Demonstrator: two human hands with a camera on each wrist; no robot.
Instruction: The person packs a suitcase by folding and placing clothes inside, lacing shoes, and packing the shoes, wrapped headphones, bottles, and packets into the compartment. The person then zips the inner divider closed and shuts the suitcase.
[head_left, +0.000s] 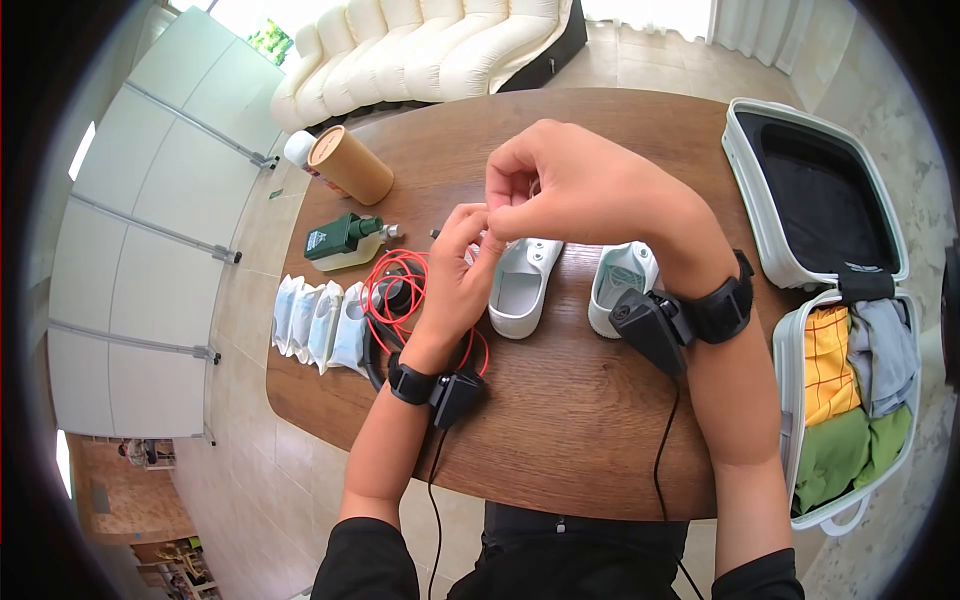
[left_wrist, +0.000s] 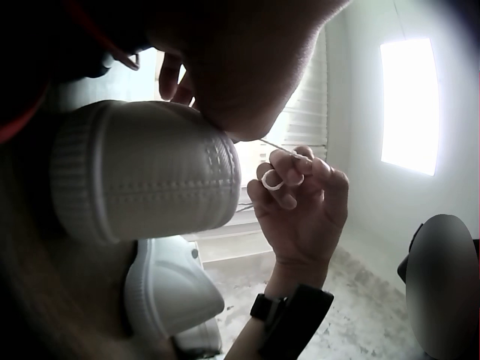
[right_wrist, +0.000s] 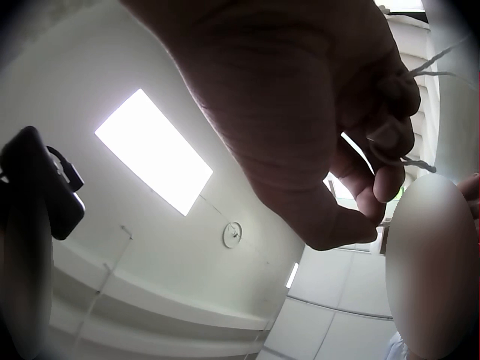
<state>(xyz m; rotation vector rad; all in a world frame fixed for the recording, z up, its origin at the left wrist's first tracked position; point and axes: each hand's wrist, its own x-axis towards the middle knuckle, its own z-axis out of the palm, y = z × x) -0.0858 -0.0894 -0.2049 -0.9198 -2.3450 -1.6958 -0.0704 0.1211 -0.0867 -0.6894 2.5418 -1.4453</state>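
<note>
Two white shoes stand on the wooden table [head_left: 560,420], and my hands are over the left shoe [head_left: 518,322]. My right hand [head_left: 590,195], raised above it, pinches a white shoelace [left_wrist: 278,146], with a small loop of it by the fingers in the left wrist view. Lower and to the left, my left hand [head_left: 462,270] has bent fingers and thumb close together, and the taut lace runs from its edge to the right hand. Its fingertips are mostly hidden. The other shoe [head_left: 604,305] sits to the right, beside my right wrist, with lace tucked inside.
Red cable [head_left: 388,330] lies coiled left of my left hand. Beyond are several wrapped packs [head_left: 320,325], a green-labelled bottle [head_left: 340,238] and a cardboard tube [head_left: 352,168]. An open suitcase [head_left: 788,440] with folded clothes stands at the right.
</note>
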